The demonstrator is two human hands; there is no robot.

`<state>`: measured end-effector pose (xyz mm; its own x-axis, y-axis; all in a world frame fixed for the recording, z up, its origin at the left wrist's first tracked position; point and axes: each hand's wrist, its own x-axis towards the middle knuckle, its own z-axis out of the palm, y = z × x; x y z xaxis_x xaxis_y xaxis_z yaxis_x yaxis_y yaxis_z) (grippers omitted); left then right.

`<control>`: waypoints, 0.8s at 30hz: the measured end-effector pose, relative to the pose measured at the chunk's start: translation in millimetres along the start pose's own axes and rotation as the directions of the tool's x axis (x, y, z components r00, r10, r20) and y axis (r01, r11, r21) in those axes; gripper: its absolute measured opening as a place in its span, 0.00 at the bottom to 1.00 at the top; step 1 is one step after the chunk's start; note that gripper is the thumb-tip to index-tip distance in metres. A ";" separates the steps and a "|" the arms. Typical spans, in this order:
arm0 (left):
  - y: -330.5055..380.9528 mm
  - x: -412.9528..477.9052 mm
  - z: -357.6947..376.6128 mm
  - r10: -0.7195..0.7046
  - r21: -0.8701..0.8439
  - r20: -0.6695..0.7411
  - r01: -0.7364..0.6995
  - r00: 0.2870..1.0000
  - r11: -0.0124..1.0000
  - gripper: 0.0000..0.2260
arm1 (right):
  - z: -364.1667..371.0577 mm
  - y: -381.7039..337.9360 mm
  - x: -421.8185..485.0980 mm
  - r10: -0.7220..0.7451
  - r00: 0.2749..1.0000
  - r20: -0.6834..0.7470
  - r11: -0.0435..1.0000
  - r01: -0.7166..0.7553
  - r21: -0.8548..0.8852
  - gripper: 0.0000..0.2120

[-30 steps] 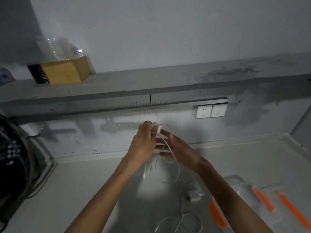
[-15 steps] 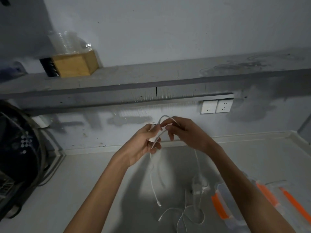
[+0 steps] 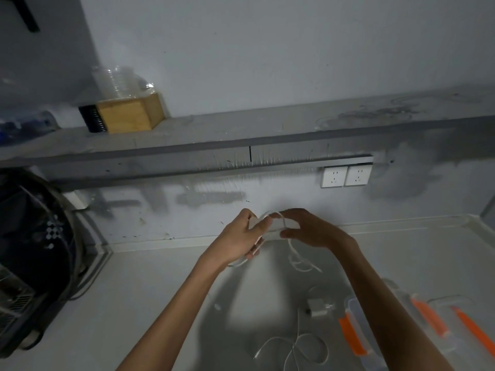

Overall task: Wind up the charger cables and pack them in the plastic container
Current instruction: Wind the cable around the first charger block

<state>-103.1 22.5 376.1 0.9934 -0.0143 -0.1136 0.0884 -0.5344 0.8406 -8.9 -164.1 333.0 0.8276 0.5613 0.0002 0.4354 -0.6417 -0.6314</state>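
Note:
Both hands are raised over the white counter, holding one white charger cable (image 3: 293, 253). My left hand (image 3: 242, 239) grips a wound bundle of it, a loop showing below the palm. My right hand (image 3: 308, 228) pinches the cable's upper loop close beside the left fingers; the loose tail hangs down beneath it. A second white cable (image 3: 294, 346) lies loosely looped on the counter near a white charger plug (image 3: 318, 307). The clear plastic container (image 3: 356, 333) with orange clips sits at the lower right, partly hidden by my right forearm.
A clear lid with orange clips (image 3: 455, 325) lies right of the container. Two wall sockets (image 3: 347, 176) sit under a grey shelf holding a wooden box (image 3: 131, 115). A dark appliance (image 3: 32, 253) stands at the left edge of the counter.
My hands have come lower and closer together. The hanging cable has shortened: its end no longer reaches the counter, and more of it is wound in my left hand.

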 end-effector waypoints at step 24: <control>159.2 25.3 72.0 0.436 -0.526 0.011 -0.366 0.900 0.767 0.14 | -179.0 -4.5 -87.6 -0.192 0.696 -0.692 0.921 0.372 0.118 0.08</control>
<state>-69.1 -123.8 468.9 0.9316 -0.2551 0.2591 -0.2575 0.0400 0.9654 -20.0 -303.9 474.6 0.7374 0.1520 0.6582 0.6667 -0.3203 -0.6730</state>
